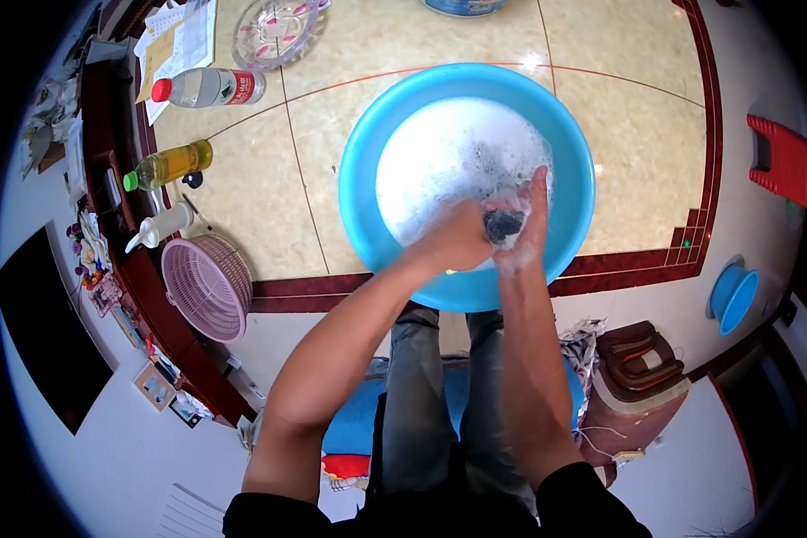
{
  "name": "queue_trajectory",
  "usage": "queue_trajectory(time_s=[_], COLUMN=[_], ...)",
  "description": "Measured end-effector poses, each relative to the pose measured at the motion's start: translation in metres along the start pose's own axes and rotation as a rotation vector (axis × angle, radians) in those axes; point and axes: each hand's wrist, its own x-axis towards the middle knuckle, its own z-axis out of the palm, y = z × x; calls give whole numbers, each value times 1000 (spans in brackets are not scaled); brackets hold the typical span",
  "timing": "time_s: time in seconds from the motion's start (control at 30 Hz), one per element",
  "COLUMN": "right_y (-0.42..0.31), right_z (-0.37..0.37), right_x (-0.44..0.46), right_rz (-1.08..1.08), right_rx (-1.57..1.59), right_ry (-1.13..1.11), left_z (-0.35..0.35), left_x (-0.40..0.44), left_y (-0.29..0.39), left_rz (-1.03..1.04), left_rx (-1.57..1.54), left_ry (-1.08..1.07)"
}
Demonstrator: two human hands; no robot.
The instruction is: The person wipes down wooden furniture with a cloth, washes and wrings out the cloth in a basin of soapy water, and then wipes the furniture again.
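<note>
A small dark, wet bundle (505,226), which looks like cloth, is between my hands, above a blue basin (353,179). My left hand (457,238) is closed in a fist and presses against its left side; motion blurs this hand a little. On the other side my right hand (531,226) cups the bundle in its palm, thumb sticking out and the other fingers bent around the back. Suds cling to the right hand and wrist. Thick white foam (439,148) covers the water in the basin. How much of the bundle is inside the fist is hidden.
Left on the tiled table (305,224) are a red-capped bottle (211,88), a green-capped bottle of yellow liquid (175,164), a white bottle (163,224) and a glass dish (273,31). A pink basket (208,285) stands near the left edge. Off right is a red stool (783,161).
</note>
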Motion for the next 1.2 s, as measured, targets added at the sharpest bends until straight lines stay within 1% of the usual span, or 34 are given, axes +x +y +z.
queue_trajectory(time_s=[0.07, 0.13, 0.23, 0.27, 0.37, 0.43, 0.47, 0.53, 0.63, 0.7, 0.77, 0.83, 0.87, 0.93, 1.03, 1.1, 1.13, 1.2], right_y=[-4, -8, -15, -18, -21, -22, -23, -24, -24, -24, -24, -25, -26, -27, -25, -27, -29, -38], right_z=[2, -3, -4, -2, 6, 7, 7, 8, 5, 8, 14, 18, 18, 17, 11, 9, 11, 15], right_x=[-3, 2, 3, 1, 0, 4, 7, 9, 9, 7, 0, -5, -6, -8, -8, -7, -11, -20], right_rz=[-1, 88, 178, 202, 199, 205, 209, 177, 123, 80, 36, -46, -89, -68, -48, -23, -23, -24], right_rx=[-70, 49, 168, 196, 120, 99, 88, 74, 67, 49, 13, -98, -156, -223, -312, -323, -389, -523], right_ry=[-53, -244, -507, -590, -492, -540, -563, -522, -434, -361, -278, -368, -412, -505, -612, -714, -708, -694], left_z=[-4, -23, -17, -15, -10, -9, -7, -1, 2, -3, -5, -4, -1, 2, -3, -1, -1, -8], left_x=[1, -8, -13, -14, -15, -16, -15, -12, -17, -19, -23, -28, -26, -24, -28, -27, -26, -26], left_y=[-9, 9, 2, 1, 1, 2, -1, -9, -14, -13, -8, 4, 1, -3, 7, 2, 0, 1], left_rz=[-78, -321, -423, -403, -353, -332, -307, -262, -175, -214, -251, -282, -269, -243, -278, -191, -148, -163], left_rx=[-223, -404, -562, -581, -683, -809, -783, -733, -1140, -1375, -1487, -1473, -1335, -1058, -968, -921, -897, -747], left_ry=[-173, -428, -529, -519, -476, -437, -430, -417, -392, -454, -416, -283, -288, -295, -303, -263, -243, -214])
